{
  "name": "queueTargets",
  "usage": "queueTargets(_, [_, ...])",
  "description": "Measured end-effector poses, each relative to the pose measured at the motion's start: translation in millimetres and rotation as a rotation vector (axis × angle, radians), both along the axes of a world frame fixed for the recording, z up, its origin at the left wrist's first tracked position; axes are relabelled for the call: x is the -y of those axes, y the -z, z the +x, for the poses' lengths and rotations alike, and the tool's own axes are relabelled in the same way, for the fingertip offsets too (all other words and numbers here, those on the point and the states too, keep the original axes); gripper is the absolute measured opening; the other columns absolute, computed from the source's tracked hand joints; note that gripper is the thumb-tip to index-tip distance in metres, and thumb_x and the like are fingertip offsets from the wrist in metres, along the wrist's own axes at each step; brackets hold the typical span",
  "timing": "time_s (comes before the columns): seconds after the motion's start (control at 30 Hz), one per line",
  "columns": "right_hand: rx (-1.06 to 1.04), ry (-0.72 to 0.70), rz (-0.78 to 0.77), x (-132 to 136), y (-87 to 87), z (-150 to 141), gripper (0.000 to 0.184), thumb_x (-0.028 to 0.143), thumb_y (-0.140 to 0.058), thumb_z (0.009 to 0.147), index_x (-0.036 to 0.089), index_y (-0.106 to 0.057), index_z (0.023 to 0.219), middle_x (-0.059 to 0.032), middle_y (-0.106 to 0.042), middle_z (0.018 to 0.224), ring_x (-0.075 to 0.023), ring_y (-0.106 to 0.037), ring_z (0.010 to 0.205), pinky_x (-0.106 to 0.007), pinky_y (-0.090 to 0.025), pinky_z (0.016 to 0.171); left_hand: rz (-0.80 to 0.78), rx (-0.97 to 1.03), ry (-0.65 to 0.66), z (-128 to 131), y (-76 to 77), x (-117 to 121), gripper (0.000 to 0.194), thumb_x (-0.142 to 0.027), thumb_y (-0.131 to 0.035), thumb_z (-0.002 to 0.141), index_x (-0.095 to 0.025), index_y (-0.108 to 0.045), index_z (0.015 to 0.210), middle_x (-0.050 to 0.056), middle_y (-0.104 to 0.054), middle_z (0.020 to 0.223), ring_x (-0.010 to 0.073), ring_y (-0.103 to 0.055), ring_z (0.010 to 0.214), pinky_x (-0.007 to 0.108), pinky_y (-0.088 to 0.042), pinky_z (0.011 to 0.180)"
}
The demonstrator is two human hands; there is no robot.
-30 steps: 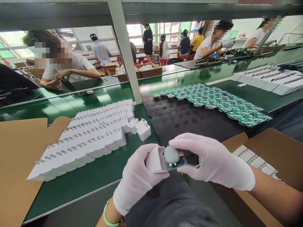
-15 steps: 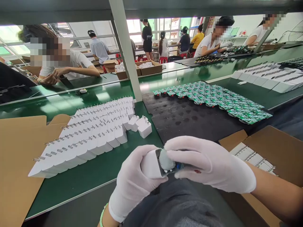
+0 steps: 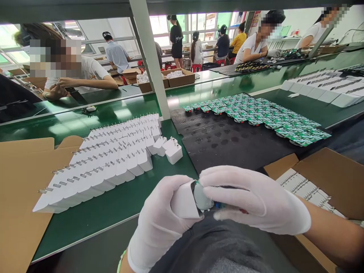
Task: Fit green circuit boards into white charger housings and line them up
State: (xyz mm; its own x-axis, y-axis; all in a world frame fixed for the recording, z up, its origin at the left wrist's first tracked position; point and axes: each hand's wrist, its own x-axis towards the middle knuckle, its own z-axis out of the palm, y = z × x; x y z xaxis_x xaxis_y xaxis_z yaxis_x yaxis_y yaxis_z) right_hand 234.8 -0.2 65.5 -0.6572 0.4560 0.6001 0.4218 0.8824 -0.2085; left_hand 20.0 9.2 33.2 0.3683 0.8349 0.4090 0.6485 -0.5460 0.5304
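Both my hands wear white gloves and meet over my lap, below the table's front edge. My left hand [image 3: 159, 223] is closed round a white charger shell [image 3: 183, 203]. My right hand [image 3: 253, 199] pinches a small circuit board [image 3: 203, 199] with a grey round part, its end sitting in the shell's open mouth. Rows of finished white chargers [image 3: 113, 159] with metal prongs lie on the green table [image 3: 99, 212] to the left. A black foam tray [image 3: 227, 142] ahead carries several green circuit boards [image 3: 256, 115].
A cardboard box [image 3: 327, 178] with more white chargers stands at my right, and flat cardboard [image 3: 19, 189] lies at the left. A white post [image 3: 150, 60] rises behind the chargers. Several people work across the green belt and farther back.
The circuit board has gone deeper into the white shell, and both hands have sunk slightly lower and closer together. The view has tilted down a little.
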Motion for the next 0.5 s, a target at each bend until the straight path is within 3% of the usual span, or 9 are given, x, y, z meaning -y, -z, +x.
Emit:
queueTargets(0.2, [0.065,0.043,0.021,3,-1.9,-1,0.013,0.023,-0.046,0.098,0.014,-0.051,0.105,-0.0120,-0.062,0.105,-0.0196,-0.058,0.101,-0.033,-0.053,0.091,0.091,-0.035,0.032,-1,-1.1,0,0.036,-0.028,-0.073,0.072,-0.027,-0.056,0.104,-0.004,-0.066,0.092,0.0124,-0.064,0.077,0.021,-0.053,0.071])
queueTargets(0.4, [-0.040,-0.007,-0.056,1,-3.2,-4,0.021,0.031,-0.047,0.098,0.013,-0.051,0.108,-0.0129,-0.064,0.103,-0.0186,-0.062,0.092,-0.029,-0.056,0.078,-0.037,0.014,0.053,-7,3.4,-1,0.057,-0.034,-0.083,0.059,-0.028,-0.053,0.106,-0.005,-0.067,0.090,0.0120,-0.065,0.074,0.018,-0.054,0.069])
queueTargets(0.5, [0.006,0.041,-0.051,5,-10.9,-7,0.017,0.027,-0.046,0.098,0.013,-0.054,0.100,-0.0133,-0.065,0.100,-0.0197,-0.063,0.092,-0.030,-0.056,0.080,-0.042,0.068,0.061,-7,4.1,0,0.057,-0.036,-0.084,0.058,-0.027,-0.053,0.106,-0.004,-0.068,0.092,0.0138,-0.067,0.075,0.019,-0.055,0.071])
